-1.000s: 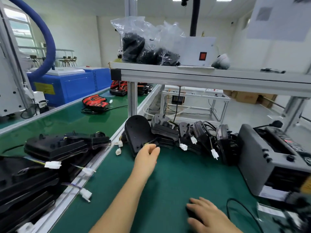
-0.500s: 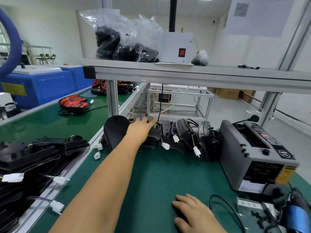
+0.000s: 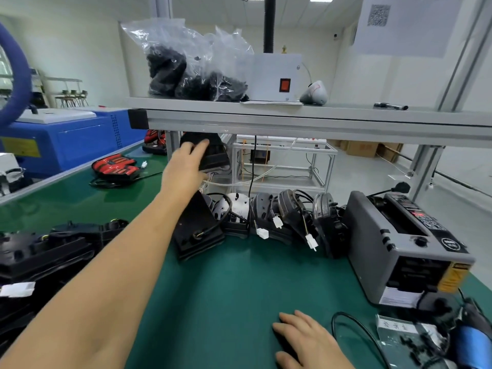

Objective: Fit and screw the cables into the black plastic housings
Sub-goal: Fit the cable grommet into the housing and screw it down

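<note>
My left hand (image 3: 183,169) reaches far forward and grips a black plastic housing (image 3: 213,153), held up just under the shelf's front beam. Below it, a row of black housings (image 3: 290,217) with cables and white connectors (image 3: 262,233) leans along the back of the green mat (image 3: 239,288). A flat black housing (image 3: 197,230) leans at the row's left end. My right hand (image 3: 306,339) rests flat on the mat near me, fingers relaxed, over a small dark thing that I cannot make out.
A grey tape dispenser (image 3: 394,251) stands at the right. A blue-handled tool (image 3: 474,342) and a bag of small black parts (image 3: 404,339) lie at the near right. The aluminium shelf (image 3: 292,121) hangs low overhead. More black housings (image 3: 48,251) are stacked on the left belt.
My left hand took hold of a housing from the row's left part and lifted it up toward the shelf. My right hand stayed flat on the mat.
</note>
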### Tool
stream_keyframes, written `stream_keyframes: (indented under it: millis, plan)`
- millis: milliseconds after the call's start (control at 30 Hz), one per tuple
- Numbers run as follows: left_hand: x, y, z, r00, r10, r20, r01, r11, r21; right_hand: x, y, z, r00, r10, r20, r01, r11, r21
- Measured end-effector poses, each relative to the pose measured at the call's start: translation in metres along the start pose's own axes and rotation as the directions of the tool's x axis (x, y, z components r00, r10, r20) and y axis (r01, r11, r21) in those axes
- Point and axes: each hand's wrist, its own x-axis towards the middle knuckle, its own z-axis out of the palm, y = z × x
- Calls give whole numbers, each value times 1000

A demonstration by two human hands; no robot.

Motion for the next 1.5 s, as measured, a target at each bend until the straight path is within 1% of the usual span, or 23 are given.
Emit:
stream_keyframes:
  millis: [167,267,333,400,467,533,600,733,800,867,900,933,967,1033,1100,1133,1167,1200,1267,1333,1433,1467,1500]
  plan:
    - [-25,-12,-20,997,-29,-68,27,999,-30,1,1,0,1000,15,12,-15,1000,0]
    - [-49,-16,-30,983,-42,-177,36,999,-40,2,0,-4,1000,23,11,-23,999,23]
    - [-57,-18,-39,957,-77,-279,64,996,-57,2,0,-5,1000,25,18,-26,999,42]
    - [-55,-19,-50,937,-113,-330,92,993,-79,1,-1,-5,999,21,26,-22,999,39]
    - [-51,-19,-57,947,-113,-302,93,992,-81,1,-2,-5,999,25,24,-26,999,36]
    - [-56,-17,-57,959,-61,-275,46,997,-63,0,-4,-6,999,28,32,-30,998,47]
    - [-67,-16,-52,958,-38,-285,21,998,-62,0,-6,-8,999,27,31,-28,998,60]
    - [-81,-18,-43,950,4,-312,-25,998,-64,9,-16,-18,999,26,-33,-18,976,218]
    - [-87,-20,-41,946,10,-324,-37,996,-76,20,-26,-24,994,30,-103,2,953,304]
    - [-97,-19,-40,944,-10,-330,-29,993,-114,36,-39,-33,984,57,-168,28,886,462]
    - [-103,-18,-39,939,2,-343,-44,992,-115,45,-47,-39,979,75,-188,47,817,574]
    - [-110,-18,-38,927,36,-373,-76,993,-93,54,-55,-46,976,98,-196,65,723,688]
    - [-117,-17,-37,907,83,-412,-116,992,-55,62,-63,-54,976,125,-181,70,604,794]
    - [-132,-15,-35,861,168,-480,-189,982,4,77,-76,-67,986,150,-75,23,324,946]
    - [-148,-11,-30,839,209,-503,-240,971,3,94,-87,-77,993,114,37,-46,79,996]
    - [-157,-8,-27,837,222,-501,-263,965,-13,103,-91,-82,993,82,85,-83,-17,996]
    - [-166,-4,-24,836,234,-496,-287,957,-32,111,-94,-87,991,47,126,-122,-83,989]
    - [-173,0,-21,835,249,-491,-312,949,-49,119,-96,-91,986,16,165,-162,-112,980]
    - [-185,5,-16,831,289,-476,-360,931,-63,130,-98,-96,971,-12,240,-241,-94,966]
    - [-192,9,-10,824,336,-456,-405,912,-59,137,-96,-94,953,11,302,-300,-78,951]
    - [-199,10,-4,811,433,-395,-489,871,-48,146,-90,-85,936,70,344,-341,-53,939]
    - [-200,11,-5,819,442,-365,-504,859,-92,147,-87,-83,937,82,338,-336,-37,941]
    - [-201,11,-7,842,413,-346,-490,854,-174,149,-84,-81,943,97,318,-318,-13,948]
